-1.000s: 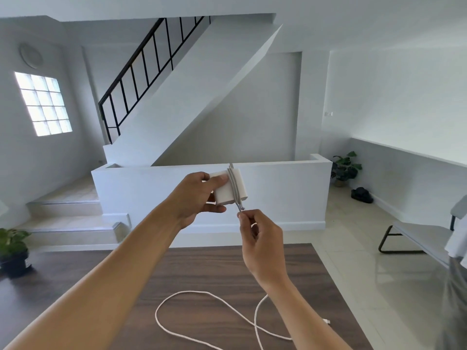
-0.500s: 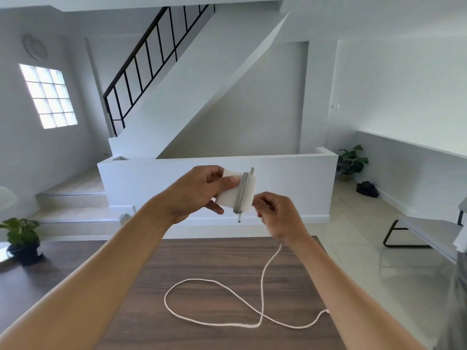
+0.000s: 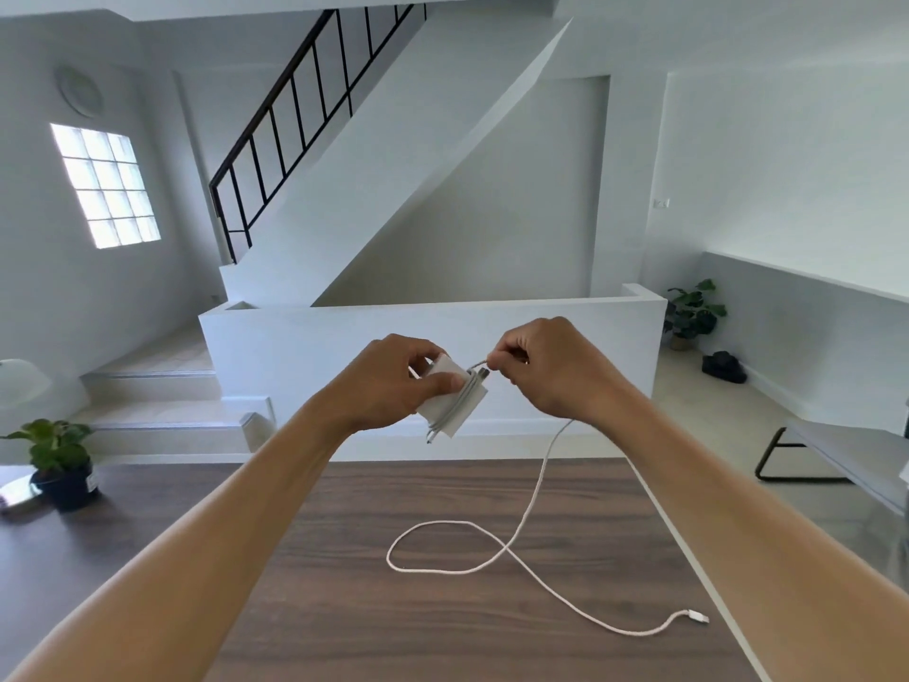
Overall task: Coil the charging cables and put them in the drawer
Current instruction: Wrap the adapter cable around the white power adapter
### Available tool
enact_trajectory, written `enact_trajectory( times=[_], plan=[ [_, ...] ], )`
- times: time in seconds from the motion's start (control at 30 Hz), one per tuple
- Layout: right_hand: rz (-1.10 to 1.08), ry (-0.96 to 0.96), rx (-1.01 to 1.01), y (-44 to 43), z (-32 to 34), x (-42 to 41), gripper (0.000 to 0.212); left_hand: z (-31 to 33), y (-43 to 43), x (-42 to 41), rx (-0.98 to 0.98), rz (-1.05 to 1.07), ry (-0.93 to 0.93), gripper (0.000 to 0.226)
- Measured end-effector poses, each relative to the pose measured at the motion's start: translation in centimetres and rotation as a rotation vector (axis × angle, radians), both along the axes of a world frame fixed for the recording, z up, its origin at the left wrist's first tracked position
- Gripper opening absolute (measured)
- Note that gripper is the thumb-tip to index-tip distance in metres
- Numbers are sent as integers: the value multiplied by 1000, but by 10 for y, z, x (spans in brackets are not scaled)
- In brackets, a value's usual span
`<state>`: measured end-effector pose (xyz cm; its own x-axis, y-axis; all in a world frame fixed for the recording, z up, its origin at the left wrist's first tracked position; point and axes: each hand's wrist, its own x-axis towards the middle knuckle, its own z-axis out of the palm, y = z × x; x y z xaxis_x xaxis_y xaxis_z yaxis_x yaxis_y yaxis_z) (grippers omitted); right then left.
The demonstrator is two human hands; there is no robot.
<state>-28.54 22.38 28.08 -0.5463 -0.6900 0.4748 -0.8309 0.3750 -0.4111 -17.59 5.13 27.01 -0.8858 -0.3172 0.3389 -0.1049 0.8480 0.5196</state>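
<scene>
1. cable point(image 3: 506, 551), head view: a white charging cable, part wound and part loose. several turns lie side by side around a white charger block point(image 3: 440, 406) held up in the air above the counter point(image 3: 319, 607). the rest drops from the right hand, makes one crossed loop on the wood and ends in a plug point(image 3: 698, 617) near the counter's right edge. no drawer is in view.
2. left hand point(image 3: 393, 381): its fingers point(image 3: 445, 384) are clamped on the block, the thumb across the near face just beside the turns and the others behind it. the block is tilted, its far corner up towards the right hand.
3. right hand point(image 3: 546, 366): knuckles towards the camera, wrist bent, fingers point(image 3: 506, 357) pinched together on the cable just beside the block's top corner.
4. both forearms reach straight out from the body, and the hands nearly meet over the far edge of the counter.
5. the step in hand looks like winding, with a fair length left to take up.
6. to do it well:
   - lay each new turn flat beside the last, not across it.
   - pull gently and evenly so the turns sit snug without kinking the cable.
   - keep the thumb clear of the cable's path while it pins the block.
   - let the crossed loop on the counter feed up freely, as it could twist.
   - leave a short tail so the plug can be tucked in.
</scene>
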Motion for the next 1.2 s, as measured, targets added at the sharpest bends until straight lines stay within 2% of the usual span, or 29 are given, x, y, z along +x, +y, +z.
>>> enact_trajectory(
  times=[0.1,0.17,0.43,0.6,0.77,0.9,1.0,1.1,1.2],
  plan=[
    [-95,181,-12,-5,-9,14,25,-3,-1,-8,-39,86,135,26],
    [-129,228,-25,-9,-15,17,27,-3,-1,-11,-84,83,110,25],
    [-153,37,-158,-5,-5,-4,25,-12,7,-1,-80,-117,-63,26],
    [-122,38,-194,-5,-9,5,26,-6,1,-2,-82,43,101,24],
    [-124,-12,-206,-2,-6,5,26,-1,2,2,-129,40,89,24],
    [-122,67,-172,-2,-7,15,24,-9,0,3,-167,121,66,27],
    [-135,115,-137,-4,-16,24,24,-12,-1,3,-149,140,86,26],
    [-144,86,-140,-7,-27,30,26,-10,-1,1,-157,195,144,25],
    [-140,77,-171,-10,-37,37,26,-12,-1,-2,-115,224,112,26]
  ],
)
